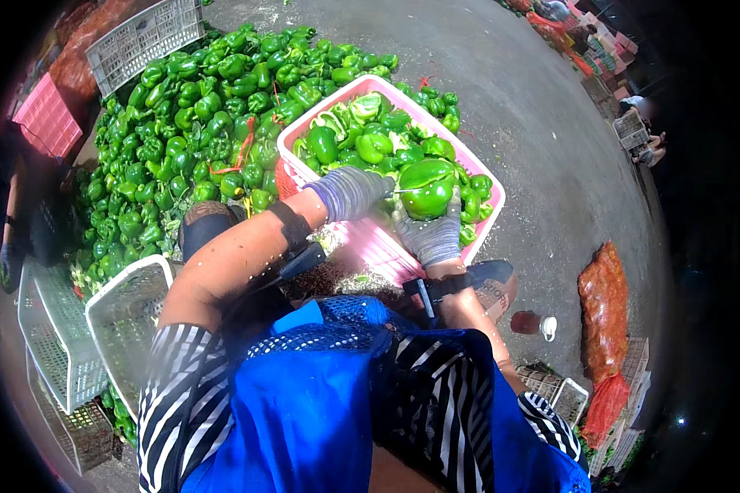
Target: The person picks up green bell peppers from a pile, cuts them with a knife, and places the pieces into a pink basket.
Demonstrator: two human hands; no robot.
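My left hand (351, 192), in a grey knit glove, grips a small knife, its handle mostly hidden by the fingers. The thin knife blade (405, 191) lies against the side of a large green bell pepper (430, 200). My right hand (435, 235), gloved alike, cups that pepper from below and from the right. A dark crease or slit runs across the pepper's upper part; I cannot tell which. Both hands are over the near side of a pink plastic crate (484, 167), which holds whole peppers and pale, cut-open pieces.
A large heap of green bell peppers (179, 129) spreads left of and behind the crate. White crates (61, 333) stand at lower left, near another person's gloved hand (7, 265). On the right are a filled orange mesh sack (603, 308) and a white-lidded jar (527, 323).
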